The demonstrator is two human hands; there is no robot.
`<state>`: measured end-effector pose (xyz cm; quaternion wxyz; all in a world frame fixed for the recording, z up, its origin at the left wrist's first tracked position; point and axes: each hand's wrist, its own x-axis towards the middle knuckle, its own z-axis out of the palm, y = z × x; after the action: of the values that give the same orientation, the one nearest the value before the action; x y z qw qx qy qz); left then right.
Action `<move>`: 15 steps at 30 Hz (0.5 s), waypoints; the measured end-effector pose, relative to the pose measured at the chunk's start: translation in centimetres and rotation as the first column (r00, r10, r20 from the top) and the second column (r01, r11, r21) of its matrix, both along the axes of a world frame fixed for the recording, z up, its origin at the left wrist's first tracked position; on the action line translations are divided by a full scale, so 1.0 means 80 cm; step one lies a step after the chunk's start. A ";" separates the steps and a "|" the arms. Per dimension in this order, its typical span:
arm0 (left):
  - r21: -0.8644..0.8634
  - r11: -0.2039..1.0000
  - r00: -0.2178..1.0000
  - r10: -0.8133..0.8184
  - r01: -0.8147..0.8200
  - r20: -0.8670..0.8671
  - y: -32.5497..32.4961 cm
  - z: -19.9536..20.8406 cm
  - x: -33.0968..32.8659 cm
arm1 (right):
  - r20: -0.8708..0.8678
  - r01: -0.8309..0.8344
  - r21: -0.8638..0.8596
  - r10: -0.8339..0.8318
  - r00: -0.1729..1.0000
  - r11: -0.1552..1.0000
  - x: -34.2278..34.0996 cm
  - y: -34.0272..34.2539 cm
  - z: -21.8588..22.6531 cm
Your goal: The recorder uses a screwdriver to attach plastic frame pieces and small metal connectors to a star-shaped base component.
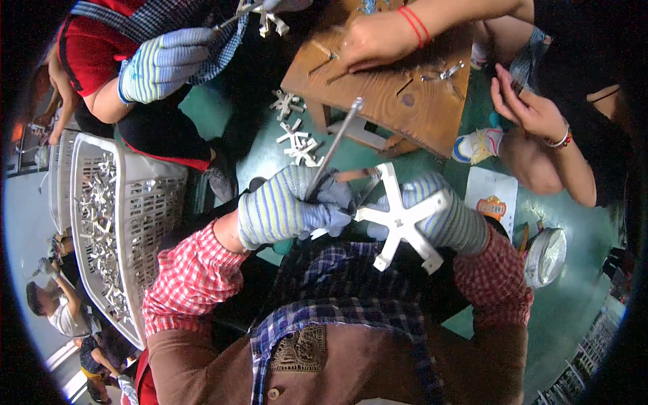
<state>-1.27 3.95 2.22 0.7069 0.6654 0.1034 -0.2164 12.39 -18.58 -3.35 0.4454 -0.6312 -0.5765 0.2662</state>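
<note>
My left hand, in a striped, grey-fingered work glove, is closed around a long thin metal rod that slants up and away from me. A white five-armed star-shaped part is in my right hand, also gloved; its fingers are partly hidden behind the part. Both hands are close together in front of my chest, and the part's left arm comes near my left fingertips. Between them is a narrow brownish strip; which hand holds it I cannot tell.
White baskets, one full of star parts, stand at left. More star parts lie on the green floor. Ahead, a co-worker's bare hand rests on a wooden stool; another's gloved hand holds a rod. A round tin is at right.
</note>
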 end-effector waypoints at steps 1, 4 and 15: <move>0.082 0.996 0.997 -0.034 0.028 0.075 -0.004 -0.005 0.000 | -0.001 -0.041 -0.113 0.041 0.999 0.993 0.003 -0.005 0.000; -0.031 0.999 1.000 0.026 -0.027 -0.015 0.007 -0.012 0.007 | -0.323 -0.104 -0.312 -0.002 0.946 0.944 0.016 -0.004 -0.017; 0.154 0.986 0.995 0.054 -0.067 0.089 0.014 0.017 0.005 | -0.914 0.000 -0.074 -0.068 0.401 0.997 -0.009 0.008 -0.028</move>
<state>-0.87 5.11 3.59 0.6623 0.7242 0.1101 -0.1577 11.70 -17.98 -5.58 0.6735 -0.4078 -0.2175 0.5769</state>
